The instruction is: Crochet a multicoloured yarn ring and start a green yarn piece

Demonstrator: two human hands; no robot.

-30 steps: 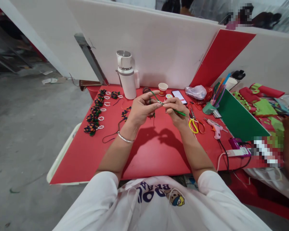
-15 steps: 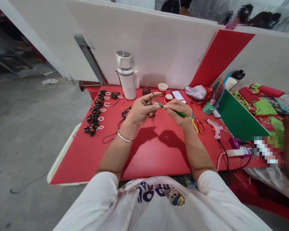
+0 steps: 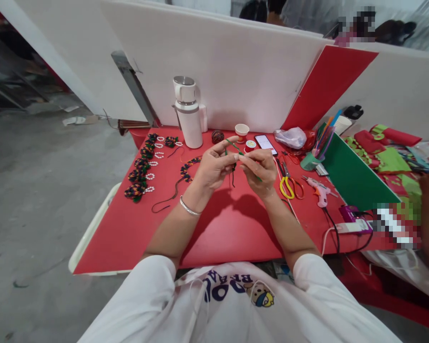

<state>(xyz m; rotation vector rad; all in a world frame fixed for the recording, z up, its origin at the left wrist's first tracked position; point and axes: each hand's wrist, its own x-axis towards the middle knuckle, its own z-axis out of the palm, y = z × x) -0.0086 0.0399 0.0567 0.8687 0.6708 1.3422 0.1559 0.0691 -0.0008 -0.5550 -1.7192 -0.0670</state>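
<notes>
My left hand (image 3: 214, 167) is pinched on a small piece of green yarn (image 3: 235, 145), with a strand running over its raised index finger. My right hand (image 3: 260, 172) is closed round a crochet hook (image 3: 259, 179) with a green handle, mostly hidden by the fingers. Both sets of fingertips meet at the yarn, above the red table (image 3: 221, 238). A dark yarn end dangles between the hands. Behind my left wrist lies a multicoloured crocheted strip (image 3: 186, 172). Scissors (image 3: 287, 186) with yellow handles rest to the right of my right hand.
Dark crocheted pieces with bead loops (image 3: 141, 164) line the left side. At the back stand a white flask (image 3: 189, 119), a yarn ball (image 3: 218, 136), a paper cup (image 3: 241, 129), a red thread spool (image 3: 250, 146) and a phone (image 3: 265, 144). A pink glue gun (image 3: 321, 191) lies right.
My right hand has moved slightly left and turned, so the hook handle points more downward and the scissors show more. The left hand has shifted a little right, uncovering more of the crocheted strip.
</notes>
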